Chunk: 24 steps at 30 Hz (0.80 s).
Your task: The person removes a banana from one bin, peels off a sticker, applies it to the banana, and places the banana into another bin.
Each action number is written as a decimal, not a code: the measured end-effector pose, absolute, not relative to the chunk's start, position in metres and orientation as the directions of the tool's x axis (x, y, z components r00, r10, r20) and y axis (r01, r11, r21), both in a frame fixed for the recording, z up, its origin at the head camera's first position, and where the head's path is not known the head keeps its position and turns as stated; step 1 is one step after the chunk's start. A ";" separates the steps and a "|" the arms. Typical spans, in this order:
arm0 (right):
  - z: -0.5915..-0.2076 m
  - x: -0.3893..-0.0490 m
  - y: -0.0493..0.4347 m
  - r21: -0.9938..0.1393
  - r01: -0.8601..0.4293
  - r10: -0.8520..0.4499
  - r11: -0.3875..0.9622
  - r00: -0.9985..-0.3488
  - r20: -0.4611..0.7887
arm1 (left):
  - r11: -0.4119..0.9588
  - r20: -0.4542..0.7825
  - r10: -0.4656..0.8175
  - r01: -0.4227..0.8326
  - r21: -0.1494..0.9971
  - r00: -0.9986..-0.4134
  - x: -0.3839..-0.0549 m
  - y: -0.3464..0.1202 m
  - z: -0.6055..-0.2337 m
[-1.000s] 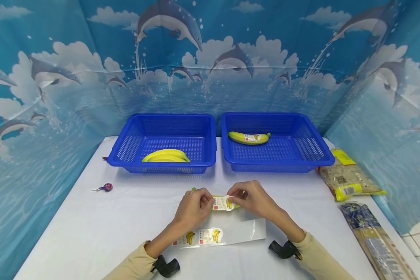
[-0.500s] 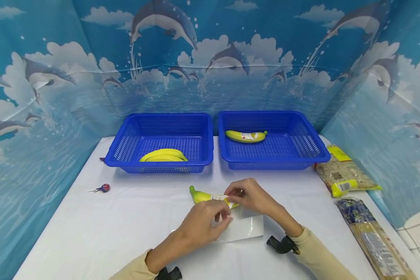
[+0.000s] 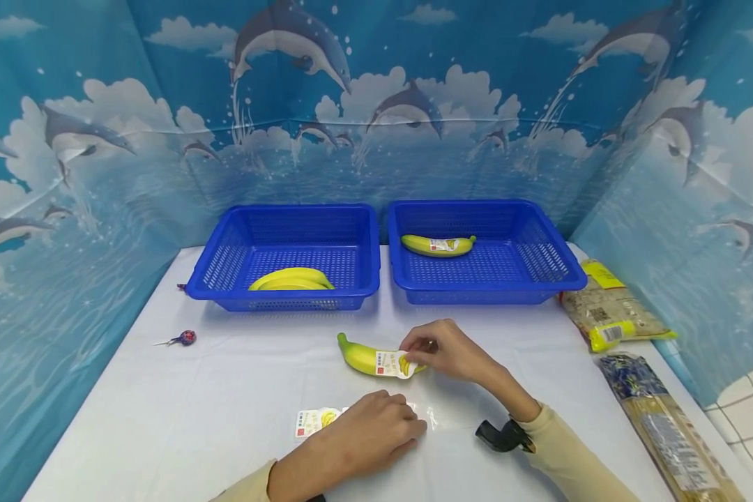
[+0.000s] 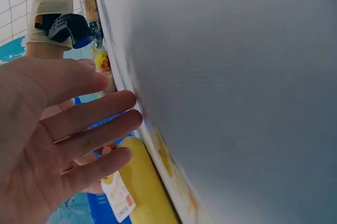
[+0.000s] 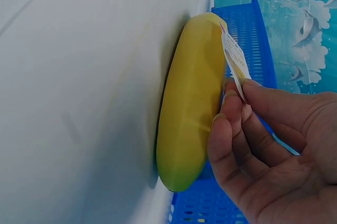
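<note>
A yellow banana (image 3: 356, 357) with a green stem end lies mid-table in the head view. Across its right part sits a white banana-print sticker (image 3: 389, 363). My right hand (image 3: 448, 352) pinches the sticker's right end between thumb and fingers. In the right wrist view that end of the sticker (image 5: 234, 58) stands off the banana's skin, and the other fingers rest by the fruit's side. Nearer to me, my left hand (image 3: 373, 436) lies palm down over a clear sticker sheet (image 3: 310, 422), covering much of it. Its fingers are extended in the left wrist view.
A blue basket (image 3: 282, 296) with bananas stands back left. In the back right basket (image 3: 489, 286) lies a stickered banana (image 3: 436, 245). A lollipop (image 3: 187, 338) is at left. A packed bag (image 3: 609, 307) and a long packet (image 3: 671, 432) line the right edge.
My left hand has left the sticker on the banana and come down toward me onto the sticker sheet. My right hand keeps its pinch on the sticker's right end.
</note>
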State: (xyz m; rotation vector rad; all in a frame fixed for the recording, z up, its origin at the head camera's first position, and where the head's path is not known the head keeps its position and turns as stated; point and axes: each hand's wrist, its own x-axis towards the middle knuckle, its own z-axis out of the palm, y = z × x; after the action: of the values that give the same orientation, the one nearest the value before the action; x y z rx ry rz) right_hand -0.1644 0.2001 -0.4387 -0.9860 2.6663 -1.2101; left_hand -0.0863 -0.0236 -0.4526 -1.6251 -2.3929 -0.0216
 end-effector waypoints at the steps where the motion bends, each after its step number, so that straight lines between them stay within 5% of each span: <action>1: -0.439 -0.164 0.200 -0.692 -0.530 -0.571 0.490 -0.795 0.204 | 0.383 0.231 0.907 0.917 -0.112 -0.351 -0.088 -0.024 -0.452; 5: -0.439 -0.165 0.200 -0.698 -0.517 -0.565 0.496 -0.802 0.192 | 0.430 0.362 0.841 0.903 0.009 -0.403 -0.100 -0.030 -0.445; 9: -0.438 -0.164 0.200 -0.703 -0.511 -0.561 0.494 -0.806 0.192 | 0.530 0.482 0.701 0.836 0.141 -0.526 -0.118 -0.041 -0.440; 14: -0.438 -0.164 0.199 -0.710 -0.500 -0.553 0.495 -0.812 0.187 | 0.650 0.458 0.597 0.732 0.207 -0.659 -0.133 -0.051 -0.442; 24: -0.439 -0.163 0.197 -0.711 -0.487 -0.535 0.507 -0.825 0.183 | 0.618 0.453 0.552 0.708 0.341 -0.700 -0.145 -0.055 -0.453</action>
State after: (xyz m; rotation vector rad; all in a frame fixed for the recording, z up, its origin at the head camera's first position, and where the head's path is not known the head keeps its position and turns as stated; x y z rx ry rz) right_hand -0.1633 0.1975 -0.4394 -0.9081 2.6752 -1.2314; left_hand -0.1454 -0.0545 -0.4528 -1.0187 -2.5412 -0.7287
